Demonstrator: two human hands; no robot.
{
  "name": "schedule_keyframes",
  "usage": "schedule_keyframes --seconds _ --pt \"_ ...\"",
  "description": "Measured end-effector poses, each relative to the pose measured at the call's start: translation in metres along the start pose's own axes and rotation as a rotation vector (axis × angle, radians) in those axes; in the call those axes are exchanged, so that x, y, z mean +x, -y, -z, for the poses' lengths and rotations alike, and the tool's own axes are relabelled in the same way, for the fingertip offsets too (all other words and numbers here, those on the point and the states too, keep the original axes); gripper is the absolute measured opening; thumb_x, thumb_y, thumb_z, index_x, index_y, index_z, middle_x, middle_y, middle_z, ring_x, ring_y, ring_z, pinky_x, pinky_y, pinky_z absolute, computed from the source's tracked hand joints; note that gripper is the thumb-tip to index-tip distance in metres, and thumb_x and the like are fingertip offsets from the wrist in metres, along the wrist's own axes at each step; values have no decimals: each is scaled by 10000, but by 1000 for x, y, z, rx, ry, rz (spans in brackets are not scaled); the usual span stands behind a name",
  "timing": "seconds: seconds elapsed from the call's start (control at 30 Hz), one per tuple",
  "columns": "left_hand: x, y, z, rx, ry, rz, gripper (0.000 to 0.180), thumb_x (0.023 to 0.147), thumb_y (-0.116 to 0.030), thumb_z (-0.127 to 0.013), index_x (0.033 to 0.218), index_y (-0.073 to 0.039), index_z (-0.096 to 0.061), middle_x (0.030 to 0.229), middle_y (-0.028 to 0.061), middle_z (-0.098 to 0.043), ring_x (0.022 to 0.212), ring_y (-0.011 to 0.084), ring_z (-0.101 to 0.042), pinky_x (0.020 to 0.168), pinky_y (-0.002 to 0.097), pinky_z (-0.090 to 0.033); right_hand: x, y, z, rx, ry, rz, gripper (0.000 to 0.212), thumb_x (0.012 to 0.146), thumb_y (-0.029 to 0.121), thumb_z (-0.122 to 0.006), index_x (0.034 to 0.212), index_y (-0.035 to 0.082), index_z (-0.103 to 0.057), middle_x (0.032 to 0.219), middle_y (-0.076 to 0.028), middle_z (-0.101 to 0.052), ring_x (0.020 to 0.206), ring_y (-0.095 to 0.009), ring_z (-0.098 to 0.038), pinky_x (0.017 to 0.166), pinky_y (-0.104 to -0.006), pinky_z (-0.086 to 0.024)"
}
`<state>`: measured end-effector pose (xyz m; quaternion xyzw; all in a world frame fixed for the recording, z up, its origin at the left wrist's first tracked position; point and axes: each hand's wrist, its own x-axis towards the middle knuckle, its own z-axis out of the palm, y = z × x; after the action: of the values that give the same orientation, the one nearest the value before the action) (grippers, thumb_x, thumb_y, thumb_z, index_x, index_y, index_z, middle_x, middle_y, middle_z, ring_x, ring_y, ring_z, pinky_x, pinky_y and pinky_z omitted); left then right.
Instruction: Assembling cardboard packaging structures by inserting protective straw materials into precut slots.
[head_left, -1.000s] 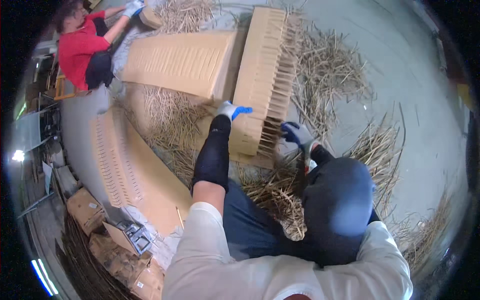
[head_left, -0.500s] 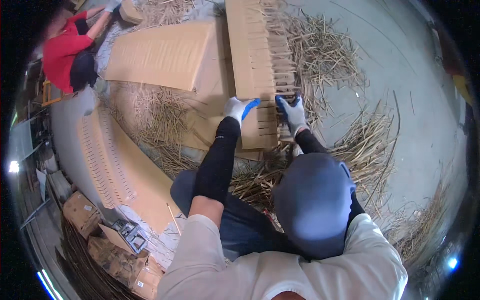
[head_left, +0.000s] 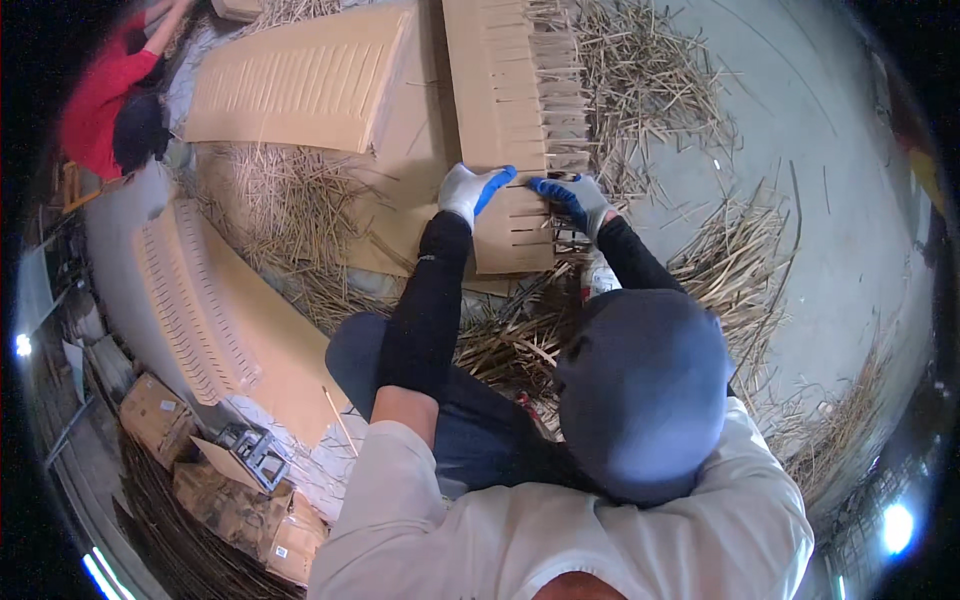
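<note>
A long tan cardboard sheet (head_left: 492, 120) with a row of cut slots stretches away in front of me. Dried stalk strips (head_left: 565, 115) stick out along its right side. My left hand (head_left: 474, 190), in a white glove with blue grip, is at the sheet's left edge; the thumb side lies on the cardboard and the other fingers are partly hidden. Across from it, my right hand (head_left: 576, 203), gloved alike, has its fingers pinched together at the slots; what they hold is too small to make out. Below the right hand the nearest slots show as dark lines.
Loose dried stalks (head_left: 645, 90) lie right of the sheet, with a longer bundle (head_left: 725, 265) nearer me. More stalks (head_left: 285, 205) lie left. Slotted cardboard pieces (head_left: 290, 85) rest at far left and near left. A person in red (head_left: 105, 105) works at upper left. Cardboard boxes (head_left: 155, 415) stand lower left.
My right hand has moved left onto the slots, its fingers drawn together. The left hand stays at the sheet's edge. The whole view has shifted slightly.
</note>
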<state>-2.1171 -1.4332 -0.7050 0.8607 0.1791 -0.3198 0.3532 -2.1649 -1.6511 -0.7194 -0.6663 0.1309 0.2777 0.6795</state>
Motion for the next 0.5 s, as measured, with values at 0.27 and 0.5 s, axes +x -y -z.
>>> schedule_keyframes --seconds 0.27,0.5 --pt "-1 33 14 -698 373 -162 420 844 -333 -657 1108 -7 -657 1115 79 -654 1061 152 -569 954 279 -381 -11 59 -16 -462 10 -58 405 775 376 -717 879 -14 -685 662 -87 -648 583 -106 -556 572 -288 -459" --pt "-23 14 11 -852 302 -213 505 893 -379 -585 1224 3 -580 1251 75 -581 1142 151 -525 1022 276 -333 -28 90 -13 -243 20 86 398 759 331 -739 888 -41 -679 731 -117 -681 636 -90 -593 597 -279 -469"
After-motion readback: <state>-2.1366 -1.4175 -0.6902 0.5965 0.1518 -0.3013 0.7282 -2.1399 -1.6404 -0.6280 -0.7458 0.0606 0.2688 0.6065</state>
